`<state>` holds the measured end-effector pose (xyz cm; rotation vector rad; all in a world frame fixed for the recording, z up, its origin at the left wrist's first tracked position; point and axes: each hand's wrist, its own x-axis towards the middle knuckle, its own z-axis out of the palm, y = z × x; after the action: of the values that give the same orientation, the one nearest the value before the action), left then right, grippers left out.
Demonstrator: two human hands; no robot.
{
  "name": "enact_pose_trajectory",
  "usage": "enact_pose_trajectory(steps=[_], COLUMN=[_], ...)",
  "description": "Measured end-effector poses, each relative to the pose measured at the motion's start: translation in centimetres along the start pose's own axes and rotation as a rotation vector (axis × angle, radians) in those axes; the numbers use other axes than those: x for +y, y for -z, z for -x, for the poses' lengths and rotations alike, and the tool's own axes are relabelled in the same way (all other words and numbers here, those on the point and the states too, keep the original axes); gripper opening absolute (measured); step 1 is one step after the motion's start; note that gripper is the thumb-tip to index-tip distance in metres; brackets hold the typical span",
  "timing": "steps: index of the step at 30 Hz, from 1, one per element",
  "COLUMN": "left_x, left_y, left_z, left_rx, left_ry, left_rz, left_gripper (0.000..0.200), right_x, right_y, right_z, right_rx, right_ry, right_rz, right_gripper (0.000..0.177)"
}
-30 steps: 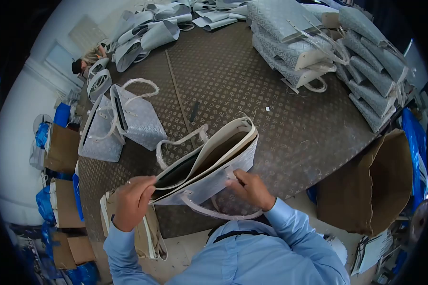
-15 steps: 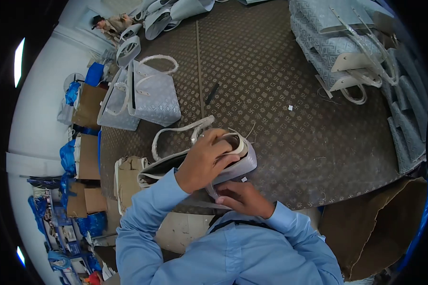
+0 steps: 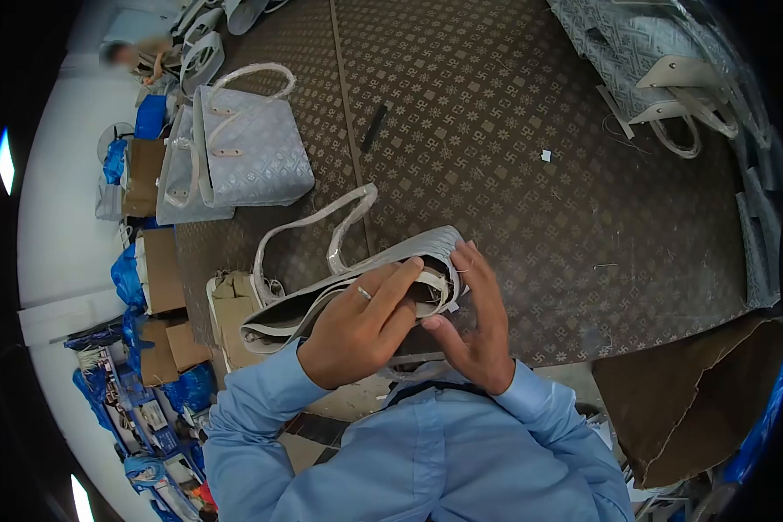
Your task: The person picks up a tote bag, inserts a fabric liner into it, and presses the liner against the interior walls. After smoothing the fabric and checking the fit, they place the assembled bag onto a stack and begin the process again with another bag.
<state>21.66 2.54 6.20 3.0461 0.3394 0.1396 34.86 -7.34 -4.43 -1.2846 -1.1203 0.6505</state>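
A grey-white handbag (image 3: pixel 400 253) lies at the table's near edge, its dark opening facing me. One handle (image 3: pixel 315 215), wrapped in clear film, stretches out past its far side. My left hand (image 3: pixel 357 326), with a ring on one finger, lies across the bag's mouth, its fingers closed on the pale rim near the right end. Around that right end is my right hand (image 3: pixel 483 322), thumb on the near side and fingers on the far side. Pale strip ends and loose threads show inside the opening between my hands.
Finished handbags (image 3: pixel 261 157) stand at the left. More bags (image 3: pixel 661 78) are piled at the far right. A dark strip (image 3: pixel 373 128) and a white scrap (image 3: pixel 545 156) lie on the patterned table (image 3: pixel 461 130). Cardboard boxes (image 3: pixel 163 270) line the left; another person (image 3: pixel 139 56) is far left.
My right hand has moved from below the bag up to its right end. My left fingers have straightened along the rim. The bag's opening now tilts more towards me, and the view has shifted.
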Motion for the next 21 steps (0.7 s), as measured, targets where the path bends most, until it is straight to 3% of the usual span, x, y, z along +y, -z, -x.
enact_pose_trajectory(steps=[3, 6, 12, 21], left_x=[0.2, 0.4, 1.0, 1.2], left_y=[-0.8, -1.2, -0.7, -0.8], left_z=[0.4, 1.0, 0.5, 0.9], left_rx=[0.037, 0.069, -0.020, 0.026], left_ry=[0.039, 0.082, 0.129, 0.154], left_rz=[0.026, 0.145, 0.125, 0.122], left_gripper=[0.015, 0.018, 0.020, 0.021], right_x=[0.2, 0.3, 0.4, 0.0], right_y=[0.3, 0.6, 0.7, 1.0], right_z=[0.0, 0.5, 0.6, 0.9], right_rx=[-0.064, -0.059, -0.069, -0.076], right_ry=[-0.027, -0.021, -0.030, -0.038], right_rz=[-0.146, -0.168, -0.193, -0.195], right_gripper=[0.064, 0.061, 0.059, 0.058])
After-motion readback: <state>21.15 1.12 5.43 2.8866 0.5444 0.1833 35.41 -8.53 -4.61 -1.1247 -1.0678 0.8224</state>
